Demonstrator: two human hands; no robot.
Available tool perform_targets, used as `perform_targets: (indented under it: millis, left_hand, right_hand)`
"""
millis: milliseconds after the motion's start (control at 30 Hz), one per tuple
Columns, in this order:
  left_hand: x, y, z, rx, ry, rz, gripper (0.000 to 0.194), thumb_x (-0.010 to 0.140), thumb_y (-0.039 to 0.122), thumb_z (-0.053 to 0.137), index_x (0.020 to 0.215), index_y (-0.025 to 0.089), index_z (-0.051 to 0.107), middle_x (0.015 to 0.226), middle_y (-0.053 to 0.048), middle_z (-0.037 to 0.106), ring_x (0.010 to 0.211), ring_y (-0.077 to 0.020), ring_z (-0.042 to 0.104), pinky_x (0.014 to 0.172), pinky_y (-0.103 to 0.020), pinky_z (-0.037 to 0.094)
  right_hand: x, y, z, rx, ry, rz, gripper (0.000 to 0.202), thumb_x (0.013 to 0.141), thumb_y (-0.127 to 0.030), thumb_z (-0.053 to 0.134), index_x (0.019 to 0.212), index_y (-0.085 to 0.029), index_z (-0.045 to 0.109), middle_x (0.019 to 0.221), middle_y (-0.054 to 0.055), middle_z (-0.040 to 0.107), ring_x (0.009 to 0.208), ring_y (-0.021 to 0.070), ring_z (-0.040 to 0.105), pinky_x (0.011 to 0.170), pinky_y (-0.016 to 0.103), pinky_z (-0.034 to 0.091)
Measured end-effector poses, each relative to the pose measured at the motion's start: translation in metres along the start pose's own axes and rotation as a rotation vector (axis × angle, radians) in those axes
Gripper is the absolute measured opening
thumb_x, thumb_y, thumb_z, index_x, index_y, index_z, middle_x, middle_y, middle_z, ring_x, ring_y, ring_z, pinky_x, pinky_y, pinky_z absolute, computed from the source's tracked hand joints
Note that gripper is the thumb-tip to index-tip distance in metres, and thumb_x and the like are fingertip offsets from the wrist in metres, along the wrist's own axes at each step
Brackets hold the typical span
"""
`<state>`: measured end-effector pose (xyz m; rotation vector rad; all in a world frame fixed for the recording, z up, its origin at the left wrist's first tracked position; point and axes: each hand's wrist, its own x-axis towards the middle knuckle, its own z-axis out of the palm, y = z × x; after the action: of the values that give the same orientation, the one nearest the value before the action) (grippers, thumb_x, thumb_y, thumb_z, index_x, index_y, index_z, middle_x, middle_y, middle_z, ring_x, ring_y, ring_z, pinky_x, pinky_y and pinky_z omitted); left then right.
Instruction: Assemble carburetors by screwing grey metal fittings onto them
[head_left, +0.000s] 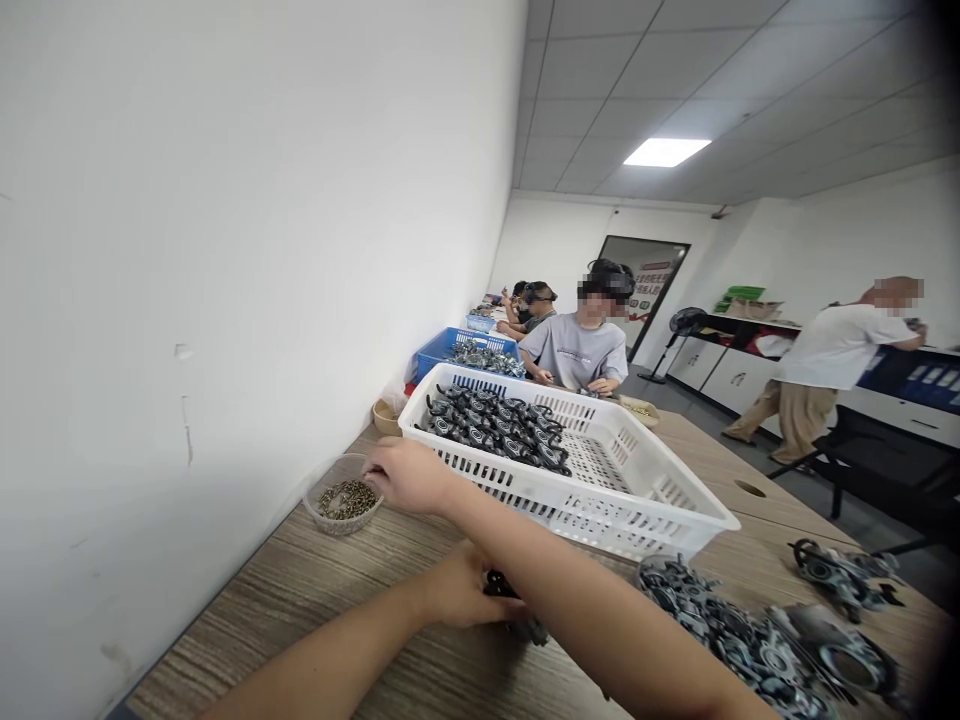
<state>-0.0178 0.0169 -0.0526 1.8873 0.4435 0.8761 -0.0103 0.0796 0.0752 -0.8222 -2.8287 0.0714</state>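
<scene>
My left hand point(469, 590) is wrapped round a dark metal part point(529, 628) low over the wooden table, and my right forearm hides some of that part. Reaching across to the left, my right hand point(409, 474) is at the rim of a clear round bowl point(344, 525) of small brass-coloured screws point(349, 499). Its fingers are pressed together, and whatever they may hold is too small to make out. Beyond my hands, a white basket point(637, 520) has rows of dark metal assemblies point(495, 425) in its left part.
Loose metal parts point(750, 640) are heaped at the right on the table point(300, 600). A blue crate point(431, 360) of parts and a small tan bowl point(386, 420) stand behind. A person in grey point(577, 350) sits across; another in white point(832, 345) stands right. The wall borders the left.
</scene>
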Motion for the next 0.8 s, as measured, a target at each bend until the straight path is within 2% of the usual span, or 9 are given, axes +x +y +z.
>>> perform_targets:
  millis: [67,133,233,300,367,467,567,667,800]
  left_hand:
    - [-0.002,-0.013,-0.001,-0.052,0.016,-0.043,0.054,0.082,0.066,0.088,0.105,0.017,0.083,0.120,-0.016,0.084,0.121,-0.0366,0.076,0.109,-0.047,0.059]
    - [0.002,-0.022,0.001,-0.082,0.017,-0.080,0.055,0.079,0.068,0.089,0.089,0.015,0.081,0.111,-0.016,0.085,0.108,-0.0343,0.079,0.103,-0.047,0.060]
    - [0.003,-0.025,0.000,-0.026,0.054,-0.122,0.051,0.076,0.064,0.093,0.087,0.016,0.082,0.113,-0.014,0.084,0.109,-0.0305,0.075,0.107,-0.046,0.056]
    - [0.001,-0.021,-0.004,0.038,0.069,-0.151,0.044,0.077,0.059,0.094,0.092,0.019,0.084,0.115,-0.011,0.083,0.118,-0.0294,0.067,0.109,-0.044,0.052]
    - [-0.002,-0.015,-0.008,0.047,0.041,-0.150,0.035,0.081,0.053,0.093,0.093,0.021,0.085,0.116,-0.009,0.084,0.120,-0.0286,0.062,0.107,-0.041,0.050]
    - [-0.003,-0.007,-0.010,0.044,0.037,-0.110,0.026,0.084,0.046,0.092,0.092,0.022,0.083,0.116,-0.008,0.085,0.115,-0.0271,0.060,0.101,-0.039,0.049]
    - [-0.002,-0.003,-0.009,0.073,0.039,-0.092,0.021,0.087,0.040,0.090,0.089,0.023,0.081,0.116,-0.007,0.085,0.110,-0.0263,0.058,0.098,-0.039,0.048]
    - [-0.002,-0.001,-0.009,0.098,0.036,-0.086,0.018,0.090,0.038,0.088,0.090,0.023,0.079,0.116,-0.007,0.084,0.111,-0.0263,0.058,0.098,-0.040,0.048]
    - [-0.005,0.000,-0.010,0.133,0.037,-0.065,0.016,0.093,0.035,0.086,0.094,0.022,0.077,0.117,-0.009,0.083,0.115,-0.0265,0.058,0.103,-0.043,0.049]
  right_hand:
    - [-0.038,0.003,-0.017,0.041,0.098,0.036,0.020,0.107,-0.022,0.061,0.117,-0.018,0.077,0.118,0.008,0.077,0.111,0.0190,0.072,0.102,0.029,0.054]
    - [-0.083,0.007,-0.030,0.068,0.177,0.090,0.022,0.109,-0.022,0.057,0.118,-0.019,0.076,0.113,0.009,0.077,0.105,0.0187,0.072,0.096,0.029,0.056]
    - [-0.154,0.016,-0.035,0.211,0.344,0.200,0.021,0.110,-0.030,0.058,0.113,-0.026,0.077,0.104,0.006,0.076,0.094,0.0193,0.072,0.083,0.029,0.058]
    - [-0.199,0.022,-0.028,0.268,0.432,0.260,0.022,0.110,-0.036,0.058,0.112,-0.025,0.077,0.098,0.008,0.074,0.082,0.0205,0.070,0.067,0.030,0.056]
    - [-0.238,0.027,-0.016,0.279,0.460,0.312,0.023,0.110,-0.036,0.057,0.115,-0.025,0.076,0.095,0.008,0.073,0.071,0.0187,0.066,0.061,0.031,0.052]
    - [-0.283,0.029,0.004,0.283,0.422,0.348,0.021,0.111,-0.034,0.057,0.116,-0.026,0.076,0.096,0.007,0.072,0.075,0.0188,0.066,0.065,0.031,0.053]
    - [-0.312,0.027,0.019,0.313,0.310,0.364,0.020,0.112,-0.031,0.056,0.115,-0.027,0.076,0.101,0.007,0.072,0.087,0.0206,0.069,0.077,0.032,0.056]
    - [-0.327,0.025,0.027,0.313,0.188,0.404,0.021,0.111,-0.027,0.055,0.113,-0.025,0.076,0.104,0.008,0.072,0.095,0.0226,0.071,0.084,0.033,0.057]
    - [-0.331,0.024,0.033,0.242,0.027,0.464,0.024,0.109,-0.023,0.055,0.110,-0.024,0.078,0.105,0.008,0.072,0.091,0.0233,0.072,0.080,0.033,0.056]
